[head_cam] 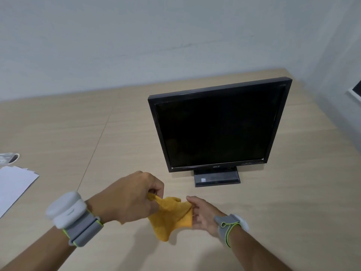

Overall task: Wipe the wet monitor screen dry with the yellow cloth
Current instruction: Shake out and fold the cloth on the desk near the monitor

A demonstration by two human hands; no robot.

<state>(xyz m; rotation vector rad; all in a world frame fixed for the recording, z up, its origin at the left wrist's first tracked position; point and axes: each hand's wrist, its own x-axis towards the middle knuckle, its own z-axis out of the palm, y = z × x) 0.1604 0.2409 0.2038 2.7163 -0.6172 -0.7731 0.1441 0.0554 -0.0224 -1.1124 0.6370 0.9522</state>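
Both your hands hold the yellow cloth (172, 214) just above the table (293, 212), in front of the monitor (218, 126). Your left hand (130, 196) has its grip closed on one corner; your right hand (203, 214) pinches the opposite edge. It looks soft, light and limp, so I think you should bunch it into one palm and press gently on the fragile screen.

An office-like room: pale wooden desk (136, 133), black monitor (218, 130), white papers (13, 184), bare grey wall (136, 40).
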